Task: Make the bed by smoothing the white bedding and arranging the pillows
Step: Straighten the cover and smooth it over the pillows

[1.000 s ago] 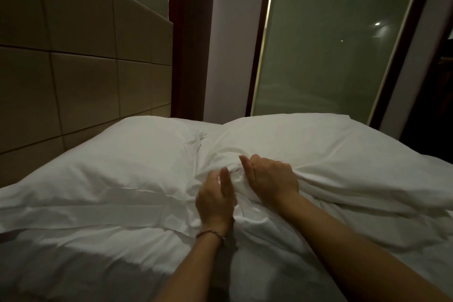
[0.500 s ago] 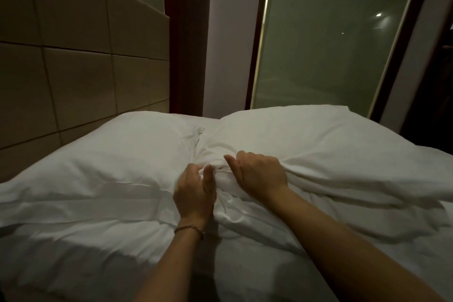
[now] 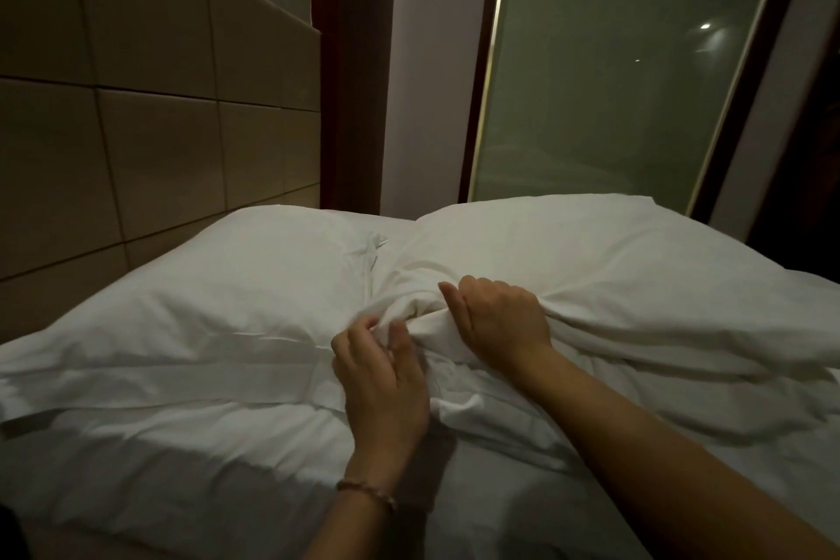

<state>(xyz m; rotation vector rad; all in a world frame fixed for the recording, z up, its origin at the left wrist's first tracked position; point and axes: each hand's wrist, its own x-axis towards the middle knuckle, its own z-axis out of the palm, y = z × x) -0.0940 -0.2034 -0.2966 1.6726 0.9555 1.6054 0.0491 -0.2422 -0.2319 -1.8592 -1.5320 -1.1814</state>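
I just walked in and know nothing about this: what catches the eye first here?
Two bare hands meet at the middle of the bed: the right hand grips a bunched corner of the right pillow, and the left hand pinches the same bunched fabric beside it. The left pillow lies smoother against the tan padded headboard.

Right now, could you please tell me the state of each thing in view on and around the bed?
left pillow: lying flat by the headboard, fairly smooth
right pillow: lying flat, its near corner bunched up
left hand: fingers curled, pinching the bunched fabric
right hand: gripping the bunched corner
white sheet: wrinkled, not yet smoothed
bracelet: worn on the left wrist
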